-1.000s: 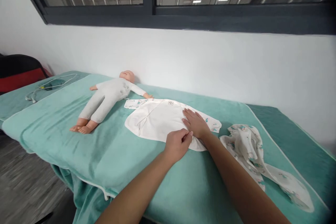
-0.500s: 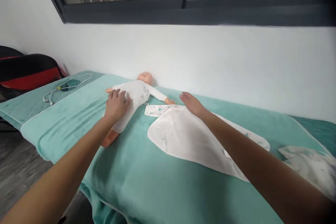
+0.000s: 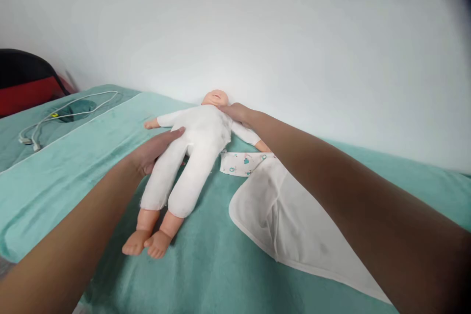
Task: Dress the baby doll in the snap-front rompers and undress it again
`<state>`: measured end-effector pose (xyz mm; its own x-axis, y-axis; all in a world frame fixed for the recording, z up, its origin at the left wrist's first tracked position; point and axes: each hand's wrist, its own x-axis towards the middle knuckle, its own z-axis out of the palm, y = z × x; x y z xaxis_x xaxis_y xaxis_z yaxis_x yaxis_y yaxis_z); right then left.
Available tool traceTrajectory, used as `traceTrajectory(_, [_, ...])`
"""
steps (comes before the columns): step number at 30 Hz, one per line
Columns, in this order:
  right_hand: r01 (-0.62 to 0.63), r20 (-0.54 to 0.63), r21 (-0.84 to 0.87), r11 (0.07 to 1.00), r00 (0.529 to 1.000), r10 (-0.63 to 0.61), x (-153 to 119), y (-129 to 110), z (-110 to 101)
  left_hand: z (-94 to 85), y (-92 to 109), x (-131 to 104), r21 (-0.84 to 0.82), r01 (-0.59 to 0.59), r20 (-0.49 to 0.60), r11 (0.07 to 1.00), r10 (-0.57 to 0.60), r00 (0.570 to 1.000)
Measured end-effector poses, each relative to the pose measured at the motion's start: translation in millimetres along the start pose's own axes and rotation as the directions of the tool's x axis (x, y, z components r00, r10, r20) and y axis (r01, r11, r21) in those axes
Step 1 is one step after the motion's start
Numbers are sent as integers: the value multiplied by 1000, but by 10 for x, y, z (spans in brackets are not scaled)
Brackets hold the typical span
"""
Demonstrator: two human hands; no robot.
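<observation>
Currently the doll (image 3: 202, 127) lies on its back on the green bed (image 3: 206, 274), head toward the wall (image 3: 294, 59) and legs toward the camera. The left hand (image 3: 156, 149) is against the doll's hip, its thumb on the white body and its other fingers mostly hidden, so how far it closes cannot be told. The right hand (image 3: 233, 110) touches the doll by the neck and shoulder; its grip cannot be told either. Beside the doll, the white shirt (image 3: 294, 221) lies spread out, partly behind the right forearm (image 3: 324, 171).
</observation>
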<state>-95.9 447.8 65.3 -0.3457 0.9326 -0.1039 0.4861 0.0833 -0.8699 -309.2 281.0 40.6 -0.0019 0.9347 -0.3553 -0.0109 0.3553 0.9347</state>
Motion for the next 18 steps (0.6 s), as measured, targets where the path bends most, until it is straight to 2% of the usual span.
traceTrajectory(2, [-63, -4, -69, 996, 998, 63, -107, -119, -136, 126, 80, -105, 5, -62, 12, 998, 62, 998])
traceTrajectory(5, [-76, -51, -99, 992, 996, 71, -417, -246, -497, 430, 211, -352, -25, -120, 68, 993, 121, 990])
traceTrajectory(9, [-50, -116, -133, 990, 993, 34, -1057, -245, -1136, 1077, 290, -736, -93, -188, 157, 978, 201, 967])
traceTrajectory(14, [-45, -220, -224, 974, 976, -6, -1962, 33, -1807, 2056, 119, -1043, -182, -267, 288, 946, 311, 906])
traceTrajectory(18, [-80, -308, -321, 944, 951, -24, -2517, 426, -2059, 2670, -186, -1099, -266, -222, 351, 938, 309, 884])
